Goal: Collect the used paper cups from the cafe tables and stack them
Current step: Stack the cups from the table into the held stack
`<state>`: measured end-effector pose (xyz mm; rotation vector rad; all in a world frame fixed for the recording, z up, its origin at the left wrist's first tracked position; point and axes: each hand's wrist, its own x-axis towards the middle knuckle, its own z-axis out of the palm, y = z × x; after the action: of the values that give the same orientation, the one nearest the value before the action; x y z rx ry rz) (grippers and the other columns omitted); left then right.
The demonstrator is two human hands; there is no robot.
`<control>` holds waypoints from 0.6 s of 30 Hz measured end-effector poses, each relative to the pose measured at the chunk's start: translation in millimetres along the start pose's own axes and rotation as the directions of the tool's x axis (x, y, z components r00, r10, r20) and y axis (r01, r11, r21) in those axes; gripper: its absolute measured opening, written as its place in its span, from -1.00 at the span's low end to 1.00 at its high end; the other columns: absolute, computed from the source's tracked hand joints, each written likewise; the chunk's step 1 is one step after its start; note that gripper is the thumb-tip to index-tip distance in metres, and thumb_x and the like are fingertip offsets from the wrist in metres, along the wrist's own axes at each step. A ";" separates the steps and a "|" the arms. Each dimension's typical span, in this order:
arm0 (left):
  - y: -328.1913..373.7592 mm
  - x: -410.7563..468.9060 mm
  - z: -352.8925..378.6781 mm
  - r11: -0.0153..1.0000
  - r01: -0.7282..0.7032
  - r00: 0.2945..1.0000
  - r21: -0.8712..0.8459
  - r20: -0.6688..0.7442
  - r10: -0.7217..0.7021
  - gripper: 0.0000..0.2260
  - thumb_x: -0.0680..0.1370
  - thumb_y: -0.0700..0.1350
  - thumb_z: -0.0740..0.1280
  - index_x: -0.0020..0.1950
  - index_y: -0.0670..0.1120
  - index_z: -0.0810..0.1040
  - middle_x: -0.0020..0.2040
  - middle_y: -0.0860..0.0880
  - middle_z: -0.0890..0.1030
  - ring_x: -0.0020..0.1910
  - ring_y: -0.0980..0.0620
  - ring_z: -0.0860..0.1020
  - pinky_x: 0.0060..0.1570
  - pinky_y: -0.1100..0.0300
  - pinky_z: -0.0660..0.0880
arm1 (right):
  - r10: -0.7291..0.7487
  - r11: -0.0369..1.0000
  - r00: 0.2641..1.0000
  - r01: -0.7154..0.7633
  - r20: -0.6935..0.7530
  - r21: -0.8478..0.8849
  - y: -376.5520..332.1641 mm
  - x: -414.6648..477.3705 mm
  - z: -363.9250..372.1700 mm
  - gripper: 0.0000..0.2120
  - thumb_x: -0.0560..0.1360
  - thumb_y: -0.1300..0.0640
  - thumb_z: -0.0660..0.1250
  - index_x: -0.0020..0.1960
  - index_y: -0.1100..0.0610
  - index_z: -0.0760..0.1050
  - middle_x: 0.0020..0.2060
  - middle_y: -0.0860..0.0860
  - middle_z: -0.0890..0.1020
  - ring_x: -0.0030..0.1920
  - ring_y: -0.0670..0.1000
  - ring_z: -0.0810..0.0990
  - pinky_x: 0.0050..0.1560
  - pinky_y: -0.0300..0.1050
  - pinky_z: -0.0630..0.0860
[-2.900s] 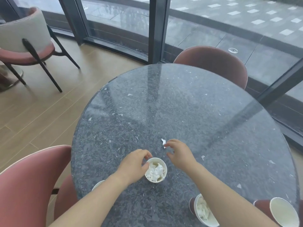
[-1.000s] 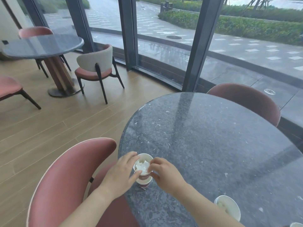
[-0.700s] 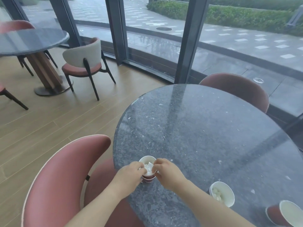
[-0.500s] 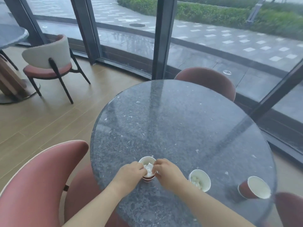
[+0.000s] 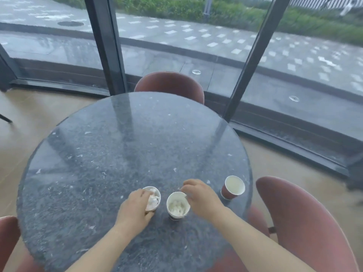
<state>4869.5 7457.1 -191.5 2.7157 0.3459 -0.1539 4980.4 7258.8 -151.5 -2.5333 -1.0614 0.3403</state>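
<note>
Three red paper cups with white insides stand near the front of a round dark stone table (image 5: 121,154). My left hand (image 5: 135,209) grips the left cup stack (image 5: 154,198), which holds crumpled white tissue. Beside it, the middle cup (image 5: 177,206) also holds tissue, and my right hand (image 5: 200,195) pinches its right rim with curled fingers. An empty cup (image 5: 233,187) stands apart near the table's right edge.
Red-pink chairs surround the table: one at the far side (image 5: 170,84), one at the right (image 5: 302,218), one at the lower left (image 5: 7,238). Dark window frames (image 5: 106,46) and glass stand behind. Wooden floor lies around.
My right hand left the stacked cup and moved right to the middle cup's rim. My left hand stays on the stack. The view swung right.
</note>
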 end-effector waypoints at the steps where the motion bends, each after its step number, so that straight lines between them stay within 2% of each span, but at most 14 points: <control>1: 1.1 0.8 0.4 1.000 -0.011 1.000 0.008 -0.026 0.012 -0.50 0.44 0.08 0.35 0.34 0.10 0.30 0.30 0.14 0.37 0.30 0.07 0.34 0.14 0.18 0.40 | 0.018 1.000 1.000 -0.018 -0.010 -0.001 7.8 -4.1 -4.3 -0.73 0.46 0.29 0.23 0.12 0.13 0.53 0.18 0.01 0.52 0.21 0.06 0.43 0.15 -0.11 0.39; 4: 12.4 5.8 1.2 0.998 -0.062 0.997 0.015 -0.036 0.062 -0.40 0.40 0.11 0.37 0.39 0.09 0.26 0.35 0.13 0.33 0.36 0.07 0.30 0.21 0.15 0.34 | 0.072 0.997 0.997 -0.072 -0.035 -0.005 31.7 -17.5 -13.4 -0.71 0.48 0.29 0.22 0.16 0.13 0.52 0.22 0.01 0.49 0.23 0.05 0.43 0.20 -0.16 0.33; 8: 35.5 17.3 5.2 0.976 -0.217 0.976 0.026 0.029 0.217 -0.34 0.39 0.13 0.36 0.44 0.09 0.20 0.38 0.12 0.28 0.40 0.10 0.25 0.34 0.19 0.23 | 0.143 0.990 0.988 -0.143 -0.063 0.003 60.1 -34.0 -21.0 -0.72 0.48 0.28 0.24 0.16 0.12 0.52 0.22 -0.02 0.49 0.22 0.02 0.43 0.17 -0.20 0.36; 12: 58.7 25.2 13.3 0.949 -0.312 0.945 0.038 0.111 0.307 -0.28 0.36 0.12 0.38 0.46 0.10 0.17 0.44 0.09 0.23 0.44 0.07 0.20 0.33 0.13 0.24 | 0.218 0.976 0.975 -0.219 -0.050 -0.006 86.6 -44.8 -26.0 -0.71 0.48 0.30 0.26 0.17 0.13 0.51 0.23 -0.01 0.46 0.24 0.00 0.40 0.18 -0.21 0.36; 15: 72.6 31.2 18.8 0.929 -0.345 0.929 0.131 0.186 0.319 -0.28 0.40 0.11 0.36 0.48 0.11 0.10 0.48 0.10 0.16 0.46 0.10 0.15 0.33 0.15 0.21 | 0.280 0.960 0.959 -0.281 -0.036 -0.015 103.6 -52.0 -24.8 -0.73 0.47 0.28 0.27 0.16 0.12 0.49 0.24 -0.03 0.42 0.22 0.00 0.40 0.07 -0.18 0.41; 18: 81.6 36.4 22.2 0.920 -0.369 0.917 0.134 0.216 0.336 -0.35 0.45 0.05 0.33 0.47 0.08 0.13 0.46 0.09 0.19 0.43 0.06 0.19 0.31 0.17 0.29 | 0.303 0.953 0.953 -0.303 -0.033 -0.020 114.6 -56.2 -19.8 -0.76 0.45 0.29 0.28 0.11 0.11 0.48 0.23 -0.04 0.38 0.12 0.03 0.44 -0.07 -0.19 0.40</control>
<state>4924.7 7383.5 -187.2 2.8470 -0.2273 -0.3502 5021.4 7139.2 -178.1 -2.7157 -0.6663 0.3717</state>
